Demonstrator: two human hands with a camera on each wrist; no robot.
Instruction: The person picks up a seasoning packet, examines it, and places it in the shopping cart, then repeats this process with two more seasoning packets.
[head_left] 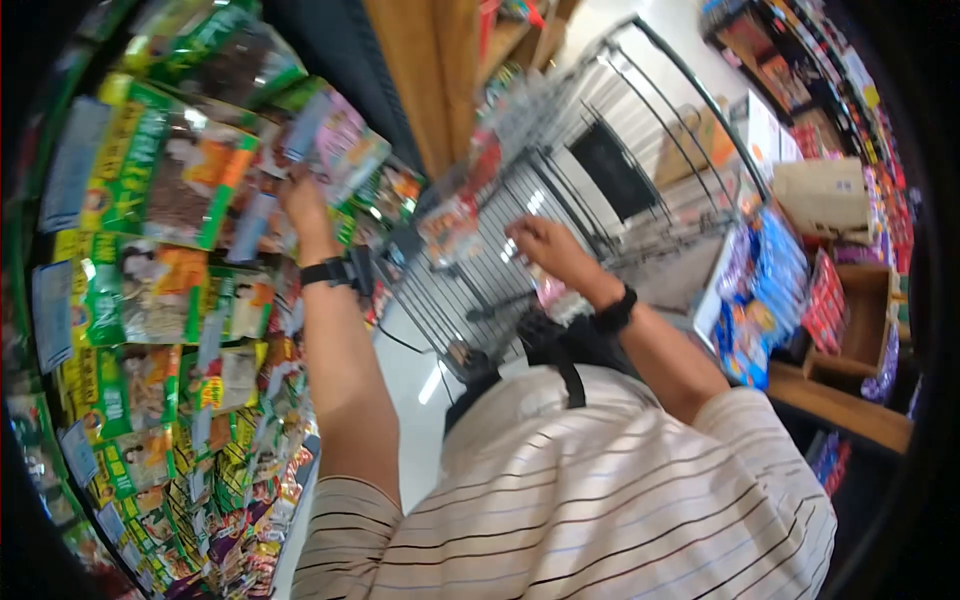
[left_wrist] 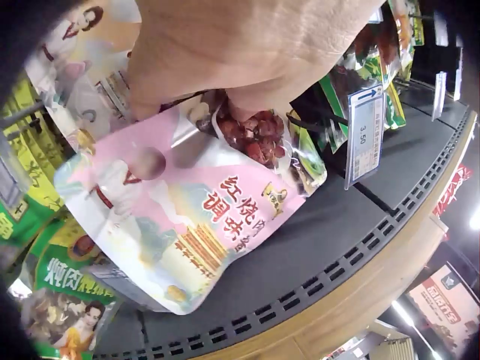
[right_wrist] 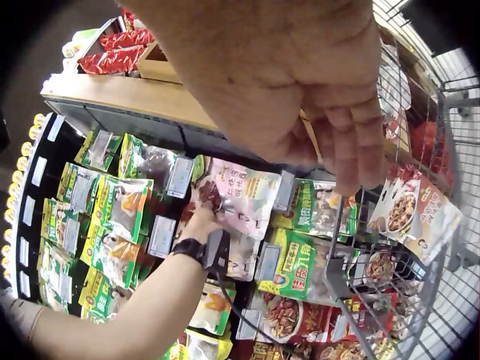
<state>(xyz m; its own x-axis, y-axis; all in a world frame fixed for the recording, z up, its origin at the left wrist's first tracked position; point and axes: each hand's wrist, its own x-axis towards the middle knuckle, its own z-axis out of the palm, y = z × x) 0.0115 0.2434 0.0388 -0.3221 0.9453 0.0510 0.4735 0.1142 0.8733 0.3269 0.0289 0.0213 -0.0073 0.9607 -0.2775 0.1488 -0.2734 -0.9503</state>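
1. While the left hand (head_left: 307, 207) reaches in among the hanging packets, its thumb and fingers grip the upper edge of the pink packet (left_wrist: 176, 225).
2. The pink packet lies directly under the left hand and slants across the front of the grey shelf (left_wrist: 300, 262). Its printed front faces the left wrist camera, and reddish food is visible near the fingers.
3. Just beside the left hand, a price tag (left_wrist: 365, 135) sticks out over the shelf; it reads 3.50.
4. Green packets (head_left: 185, 190) hang in rows to the left of the left hand and on down beside the forearm.
5. The right hand (head_left: 555, 250) is open and holds nothing, its fingers loosely bent over the wire cart (head_left: 690, 78).
6. Near the right hand, inside the cart, is a food packet (right_wrist: 416, 212) with a bowl printed on its front.
7. Beyond the right hand, on the far side of the cart, are blue bags (head_left: 772, 285), with a beige bag (head_left: 822, 197) behind them.
8. Each wrist wears a dark strap (head_left: 330, 272), and below both hands is a striped shirt (head_left: 590, 490).
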